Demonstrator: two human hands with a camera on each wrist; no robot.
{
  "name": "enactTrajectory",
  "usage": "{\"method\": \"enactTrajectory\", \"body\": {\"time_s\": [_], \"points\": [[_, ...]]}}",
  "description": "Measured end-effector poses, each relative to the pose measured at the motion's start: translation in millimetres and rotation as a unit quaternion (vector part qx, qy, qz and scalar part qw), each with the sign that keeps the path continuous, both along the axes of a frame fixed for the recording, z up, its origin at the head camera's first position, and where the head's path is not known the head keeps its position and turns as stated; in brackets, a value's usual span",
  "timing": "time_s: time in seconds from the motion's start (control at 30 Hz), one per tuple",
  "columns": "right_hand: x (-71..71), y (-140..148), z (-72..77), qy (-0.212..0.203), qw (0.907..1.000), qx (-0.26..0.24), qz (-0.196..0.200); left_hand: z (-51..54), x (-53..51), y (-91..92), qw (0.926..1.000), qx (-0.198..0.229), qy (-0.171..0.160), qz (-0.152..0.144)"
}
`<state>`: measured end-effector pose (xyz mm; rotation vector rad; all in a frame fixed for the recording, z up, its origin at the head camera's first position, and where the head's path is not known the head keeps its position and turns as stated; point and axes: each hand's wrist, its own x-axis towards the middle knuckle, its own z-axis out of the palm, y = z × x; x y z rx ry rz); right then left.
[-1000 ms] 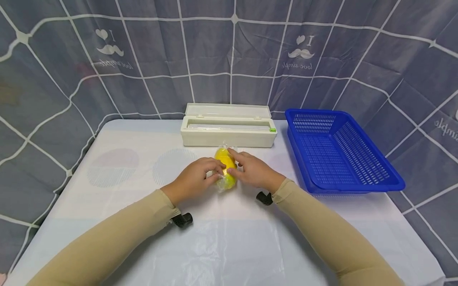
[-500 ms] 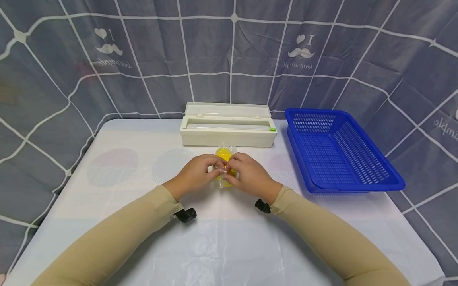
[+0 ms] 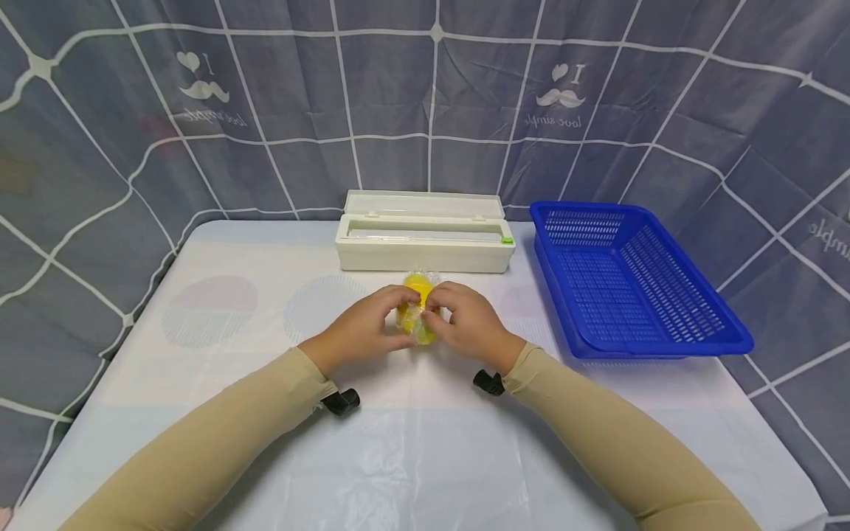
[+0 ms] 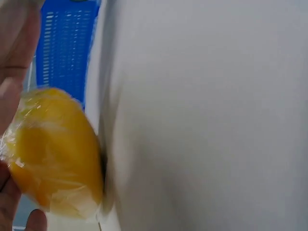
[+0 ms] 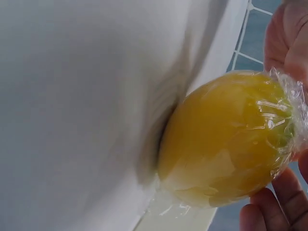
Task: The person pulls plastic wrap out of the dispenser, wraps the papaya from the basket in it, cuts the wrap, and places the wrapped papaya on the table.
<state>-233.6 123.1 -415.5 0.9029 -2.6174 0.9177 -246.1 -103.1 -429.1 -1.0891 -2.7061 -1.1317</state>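
Note:
A yellow fruit, which looks like a mango, lies wrapped in clear cling film [image 3: 406,318] on the table in front of the person. In the right wrist view the rounded fruit [image 5: 221,139] touches the tabletop, and the film bunches on its upper side. My left hand [image 3: 361,324] curves around its left side, thumb and fingers spread apart, fingertips touching the wrapping. From the right, my right hand [image 3: 471,324] pinches the film on top between thumb and fingers. In the left wrist view the fruit [image 4: 60,154] sits between fingers at the left edge.
A white cling film dispenser [image 3: 425,257] with its lid raised stands behind the fruit. To the right is a blue perforated basket [image 3: 578,346]. A grey checked curtain [image 3: 385,88] borders the pale table [image 3: 425,457] at the back and sides.
Both hands came together over the fruit and pinched the film half a second ago. Now the left thumb and fingers have spread apart, while the right hand stays on the film.

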Motion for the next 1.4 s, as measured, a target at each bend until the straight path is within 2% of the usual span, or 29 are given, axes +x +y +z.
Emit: {"method": "enactTrajectory", "body": {"time_s": [0.17,0.4,0.6,0.77,0.93,1.07,1.17,1.3,1.4], "points": [[-2.9,2,-1.1,-0.027,0.9992,-0.029,-0.002,-0.9,-0.1,7.0,0.999,-0.014,0.035,0.021],[-3.8,4,0.3,-0.009,0.9997,-0.022,0.001,-2.5,1.1,8.2,0.9993,0.017,0.014,0.03],[-4.0,-1,-0.3,0.002,0.9994,-0.014,-0.03,-6.5,1.1,7.7,0.997,0.035,0.068,0.012],[-3.3,-3,-0.3,-0.023,0.998,-0.018,-0.056,-8.6,0.5,9.2,0.9957,0.03,0.083,0.028],[-4.8,-1,-3.6,-0.033,0.9974,-0.029,-0.057,-11.1,-1.1,9.1,0.9955,0.03,0.077,0.047],[-6.7,5,-6.3,-0.007,0.9996,-0.008,-0.028,-13.6,-2.4,8.2,0.9956,0.036,0.063,0.059],[-7.6,9,-5.9,-0.003,0.9998,0.011,-0.013,-13.1,-2.6,8.2,0.996,0.039,0.047,0.065],[-8.7,9,-4.6,-0.04,0.9989,0.014,-0.02,-12.5,-3.9,8.1,0.996,0.049,0.026,0.07],[-10.1,8,-4.6,-0.079,0.9965,-0.001,-0.028,-13.4,-6.6,8.4,0.9952,0.067,-0.019,0.07]]}}
